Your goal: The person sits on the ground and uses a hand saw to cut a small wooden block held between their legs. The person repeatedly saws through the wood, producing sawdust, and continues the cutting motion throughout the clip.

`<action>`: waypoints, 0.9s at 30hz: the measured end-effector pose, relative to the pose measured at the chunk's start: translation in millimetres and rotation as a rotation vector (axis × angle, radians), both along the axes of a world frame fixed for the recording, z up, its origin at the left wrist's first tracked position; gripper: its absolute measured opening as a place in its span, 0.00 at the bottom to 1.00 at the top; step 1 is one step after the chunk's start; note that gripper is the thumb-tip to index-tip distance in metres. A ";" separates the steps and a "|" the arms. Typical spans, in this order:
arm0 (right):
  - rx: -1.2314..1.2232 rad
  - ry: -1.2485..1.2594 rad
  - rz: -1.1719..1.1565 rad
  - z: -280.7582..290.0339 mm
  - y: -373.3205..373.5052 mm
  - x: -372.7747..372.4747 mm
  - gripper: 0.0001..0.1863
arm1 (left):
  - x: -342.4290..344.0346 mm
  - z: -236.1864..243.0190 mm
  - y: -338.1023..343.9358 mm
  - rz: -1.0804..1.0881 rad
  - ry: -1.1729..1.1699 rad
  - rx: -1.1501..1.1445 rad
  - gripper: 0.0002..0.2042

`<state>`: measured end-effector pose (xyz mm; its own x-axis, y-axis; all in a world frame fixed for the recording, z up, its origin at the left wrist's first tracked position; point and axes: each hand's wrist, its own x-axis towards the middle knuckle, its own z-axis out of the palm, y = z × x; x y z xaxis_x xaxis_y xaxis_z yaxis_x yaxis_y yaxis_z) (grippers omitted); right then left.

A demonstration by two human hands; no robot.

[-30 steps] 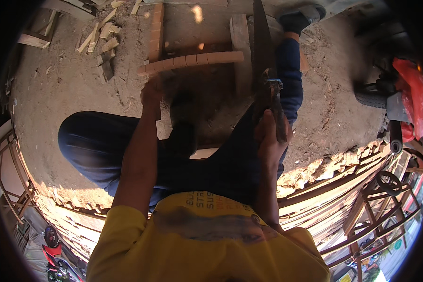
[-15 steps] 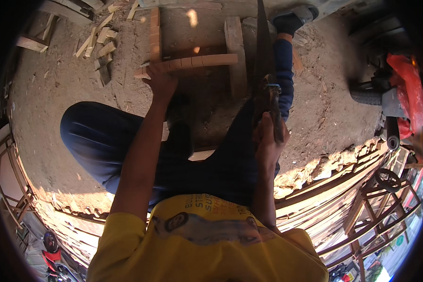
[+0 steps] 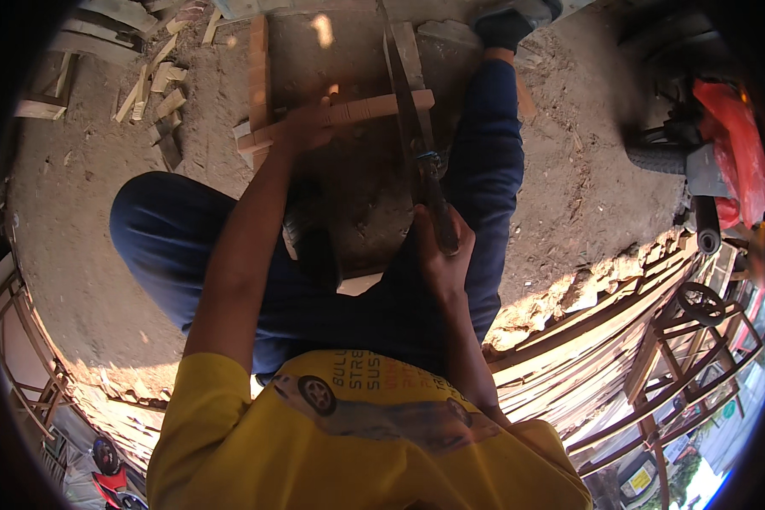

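Dirt floor surrounds a wooden strip: left hand at it, grip unclear; right hand clasping a saw over its right end, likely aligning; steadying needed next.

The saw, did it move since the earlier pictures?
Yes, to the left: the saw was right of the wooden beam before, and now it overlaps that beam in view.

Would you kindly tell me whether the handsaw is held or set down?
Held: the right hand grips the handsaw by its handle, blade crossing over the wooden strip.
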<state>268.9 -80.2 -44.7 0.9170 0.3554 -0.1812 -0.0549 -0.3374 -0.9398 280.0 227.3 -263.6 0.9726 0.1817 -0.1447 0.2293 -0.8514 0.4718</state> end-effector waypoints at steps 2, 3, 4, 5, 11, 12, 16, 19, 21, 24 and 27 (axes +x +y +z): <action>-0.019 -0.015 0.035 -10.1 8.1 0.8 0.10 | 6.0 -2.4 -14.7 0.042 -0.056 0.116 0.35; -0.038 -0.012 0.053 -14.6 10.8 1.6 0.10 | 9.9 -1.4 -22.5 0.042 -0.098 0.174 0.36; -0.056 -0.008 0.072 -18.6 13.1 1.7 0.10 | 13.6 2.2 -30.2 0.046 -0.139 0.235 0.37; -0.074 -0.017 0.082 -22.7 15.0 1.3 0.10 | 17.7 6.1 -36.9 0.029 -0.193 0.296 0.40; -0.083 -0.091 0.102 -40.5 29.5 0.2 0.09 | 38.4 5.8 -38.3 0.066 -0.031 0.218 0.30; -0.095 -0.099 0.117 -42.1 31.5 -0.8 0.10 | 40.1 1.3 -33.0 0.073 -0.039 0.183 0.28; -0.173 -0.088 0.131 -36.8 36.5 1.0 0.09 | 44.6 -0.1 -30.0 0.104 -0.092 0.210 0.22; -0.183 -0.024 0.117 -22.8 33.7 -5.1 0.09 | 50.1 11.1 -30.2 0.114 0.096 0.083 0.26; -0.208 -0.013 0.117 -11.7 23.6 -19.3 0.08 | 48.1 13.6 -31.3 0.128 0.054 0.067 0.26; -0.188 0.006 0.119 0.6 32.4 -22.8 0.07 | 46.5 3.7 -32.1 0.113 -0.119 0.113 0.23; -0.211 0.016 0.150 0.2 49.4 -14.1 0.06 | 51.5 -3.8 -21.9 0.070 -0.200 0.168 0.16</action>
<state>254.8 -30.7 -44.5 0.8535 0.4397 -0.2796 -0.0037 -0.5315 -0.8471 331.5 205.4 -267.4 0.9631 0.2548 0.0865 0.2069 -0.9069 0.3670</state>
